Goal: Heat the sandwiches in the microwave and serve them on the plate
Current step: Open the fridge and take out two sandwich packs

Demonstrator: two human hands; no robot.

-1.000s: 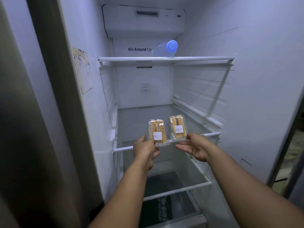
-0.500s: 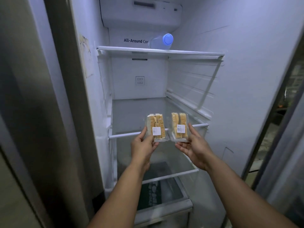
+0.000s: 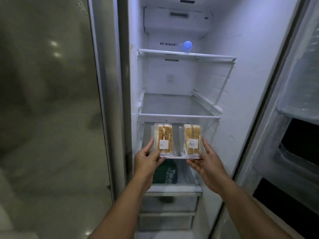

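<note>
I am holding one packaged sandwich (image 3: 163, 140) in my left hand (image 3: 146, 160), another (image 3: 192, 140) in my right hand (image 3: 208, 163), before the open fridge (image 3: 174, 104); microwaving and plating are remaining.

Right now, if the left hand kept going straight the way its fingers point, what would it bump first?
Probably the white front edge of the glass fridge shelf above the left hand; depth is unclear.

"All-Around" on fridge back wall (image 3: 172, 69); package labels (image 3: 193, 142) unreadable.
</note>
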